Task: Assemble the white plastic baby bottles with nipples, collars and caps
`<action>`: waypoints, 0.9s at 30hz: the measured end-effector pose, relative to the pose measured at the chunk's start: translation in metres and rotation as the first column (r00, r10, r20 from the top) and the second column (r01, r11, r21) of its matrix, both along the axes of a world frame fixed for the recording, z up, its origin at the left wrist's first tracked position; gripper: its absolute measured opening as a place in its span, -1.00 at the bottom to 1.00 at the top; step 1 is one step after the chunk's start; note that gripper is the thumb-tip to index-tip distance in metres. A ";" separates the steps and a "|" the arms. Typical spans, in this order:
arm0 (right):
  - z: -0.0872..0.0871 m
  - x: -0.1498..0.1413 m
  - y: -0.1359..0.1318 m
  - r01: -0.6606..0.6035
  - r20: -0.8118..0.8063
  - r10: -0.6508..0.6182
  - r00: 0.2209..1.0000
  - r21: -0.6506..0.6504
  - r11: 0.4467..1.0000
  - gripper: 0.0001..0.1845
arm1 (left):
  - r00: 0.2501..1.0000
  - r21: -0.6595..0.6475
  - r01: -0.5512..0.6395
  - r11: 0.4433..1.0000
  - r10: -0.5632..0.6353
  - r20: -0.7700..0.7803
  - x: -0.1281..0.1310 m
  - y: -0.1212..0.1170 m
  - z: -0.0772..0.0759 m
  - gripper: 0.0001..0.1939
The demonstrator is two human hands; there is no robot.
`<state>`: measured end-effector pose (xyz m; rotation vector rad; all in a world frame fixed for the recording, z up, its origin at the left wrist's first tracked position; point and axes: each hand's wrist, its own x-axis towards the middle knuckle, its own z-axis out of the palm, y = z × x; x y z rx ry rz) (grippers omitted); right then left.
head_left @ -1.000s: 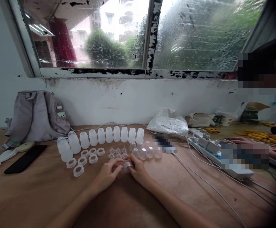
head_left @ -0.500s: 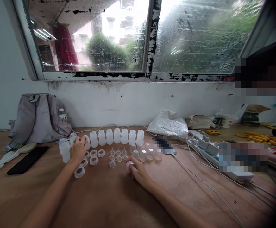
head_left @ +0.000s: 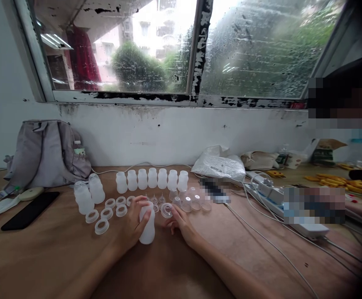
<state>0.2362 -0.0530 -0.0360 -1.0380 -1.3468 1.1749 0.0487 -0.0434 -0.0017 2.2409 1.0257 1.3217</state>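
Take the bottle as the centre of the dial, wall at twelve, and here's the action: the left hand [head_left: 136,216] has its fingers and thumb curled snugly around a translucent white plastic bottle with a pinched waist [head_left: 147,232], held close to upright above or on the brown wooden tabletop [head_left: 156,274]; I can't tell whether its base touches down. Just off at one o'clock, the right hand [head_left: 182,224] has thumb and fingers closed on the edge of a round translucent plastic ring with a clear centre [head_left: 167,210], which sits near the bottle but apart from it.

Around the dial we go! Seven loose translucent white plastic rings [head_left: 101,226] are clustered between nine and eleven, one partly behind the left hand. Beyond them at ten, two translucent white bottles with clear domed tops [head_left: 84,198] stand together. Twelve to one: a neat row of seven open-topped white plastic bottles [head_left: 152,178], and in front of it, clear pointed plastic teats [head_left: 155,200], partly hidden by the hands. At two, a group of clear plastic dome caps [head_left: 196,202] stands just beyond the right hand, with a crumpled silvery-white plastic bag [head_left: 220,164] farther out.
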 end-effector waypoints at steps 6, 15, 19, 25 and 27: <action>0.004 -0.004 -0.001 0.003 -0.176 -0.018 0.984 -0.088 0.996 -0.55 | 0.953 -0.398 0.276 0.875 -0.194 0.234 0.009 0.003 -0.024 -0.42; 0.007 0.004 -0.003 0.044 -0.016 -0.043 0.999 0.059 0.997 -0.59 | 0.985 -0.356 0.155 0.921 -0.170 -0.012 0.000 0.002 -0.015 -0.49; 0.005 0.005 -0.002 -0.025 0.070 0.018 0.997 0.101 0.995 -0.62 | 0.991 -0.375 0.116 0.920 -0.133 -0.019 -0.006 0.004 -0.014 -0.56; 0.007 0.007 -0.002 -0.027 0.017 0.025 1.000 0.075 0.997 -0.59 | 0.991 -0.296 0.118 0.948 -0.132 -0.029 -0.007 0.005 -0.013 -0.62; 0.008 0.008 -0.001 -0.017 -0.009 0.018 1.000 0.047 0.999 -0.65 | 0.990 -0.289 0.124 0.949 -0.138 -0.028 -0.007 0.005 -0.012 -0.62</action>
